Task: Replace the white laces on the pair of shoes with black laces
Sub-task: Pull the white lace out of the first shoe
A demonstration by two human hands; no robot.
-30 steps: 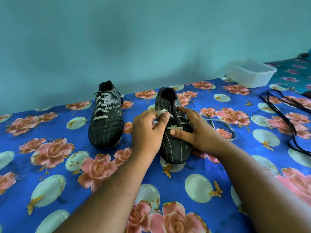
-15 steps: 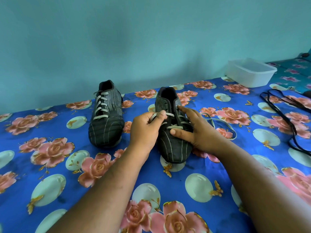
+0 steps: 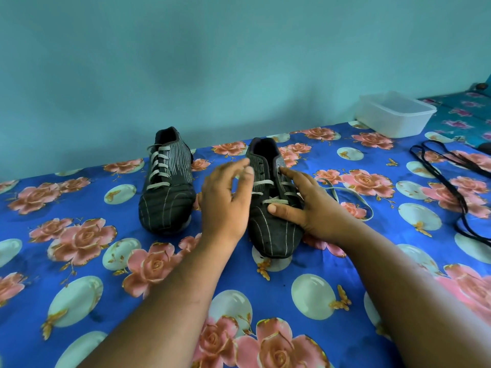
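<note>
Two black striped shoes stand on the flowered blue cloth. The left shoe is fully laced in white. The right shoe keeps its white lace only in the lower rows; the upper eyelets are bare and a loose end trails onto the cloth to the right. My right hand rests on this shoe, thumb across the toe end of the lacing and forefinger stretched along the right eyelet row. My left hand hovers at the shoe's left side, fingers spread, holding nothing. Black laces lie at the far right.
A white plastic tub stands at the back right near the teal wall. The blue cloth covers the whole surface in front of me and to the left of the shoes.
My left hand let go of the white lace it was pinching and opened, lifting slightly. The lace is now out of the right shoe's upper eyelets. My right hand stayed on the shoe.
</note>
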